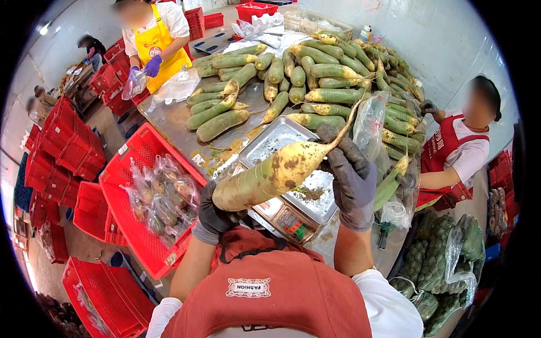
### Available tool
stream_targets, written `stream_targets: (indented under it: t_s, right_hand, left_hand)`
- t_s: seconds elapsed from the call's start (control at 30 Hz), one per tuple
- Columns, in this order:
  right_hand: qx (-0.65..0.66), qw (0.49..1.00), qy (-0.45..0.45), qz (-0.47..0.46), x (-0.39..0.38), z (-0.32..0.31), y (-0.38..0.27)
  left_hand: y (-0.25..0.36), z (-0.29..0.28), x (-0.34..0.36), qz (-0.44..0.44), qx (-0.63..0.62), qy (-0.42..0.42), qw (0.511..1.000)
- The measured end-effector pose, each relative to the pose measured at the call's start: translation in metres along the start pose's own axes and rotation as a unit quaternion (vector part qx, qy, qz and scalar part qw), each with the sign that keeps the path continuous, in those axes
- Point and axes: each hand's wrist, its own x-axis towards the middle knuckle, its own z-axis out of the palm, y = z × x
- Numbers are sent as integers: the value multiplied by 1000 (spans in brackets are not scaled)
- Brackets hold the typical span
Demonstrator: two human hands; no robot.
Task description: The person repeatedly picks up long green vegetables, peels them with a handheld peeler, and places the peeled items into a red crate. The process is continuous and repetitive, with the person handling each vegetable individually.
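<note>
A large green and pale-yellow radish, smudged with soil, is held level in front of my chest. My left hand, in a dark grey glove, wraps around its blunt green end. Near the thin root end, my right hand, gloved the same way, grips the radish, and the long root tail rises past the fingers. Beneath the radish lies a metal tray on a weighing scale, with bits of soil in the tray. Clear plastic bags hang beside my right hand.
Many radishes are heaped across the metal table. A red crate with bagged radishes stands at my left. A co-worker in a yellow apron handles a bag, far left. Another in a red apron holds a radish at right. Green mesh sacks lie lower right.
</note>
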Motion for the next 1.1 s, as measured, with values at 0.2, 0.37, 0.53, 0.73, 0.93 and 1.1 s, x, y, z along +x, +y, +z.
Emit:
stream_targets:
  t_s: [0.2, 0.37, 0.53, 0.73, 0.93, 1.1]
  right_hand:
    - [12, 998, 27, -58, 0, 27, 57]
    - [72, 997, 43, -3, 16, 35, 98]
    - [63, 989, 131, 3, 39, 38, 129]
    - [150, 980, 105, 76, 75, 20, 173]
    - [353, 898, 17, 263, 34, 78, 181]
    - [302, 867, -14, 397, 85, 103, 202]
  left_hand:
    - [-13, -11, 11, -42, 26, -12, 999]
    - [-23, -24, 7, -71, 10, -20, 997]
    - [-30, -46, 9, -79, 34, -65, 994]
    - [-18, -45, 27, -108, 10, -118, 987]
    - [-10, -38, 38, -20, 37, -3, 999]
    - [-2, -77, 54, 162, 529, 151, 820]
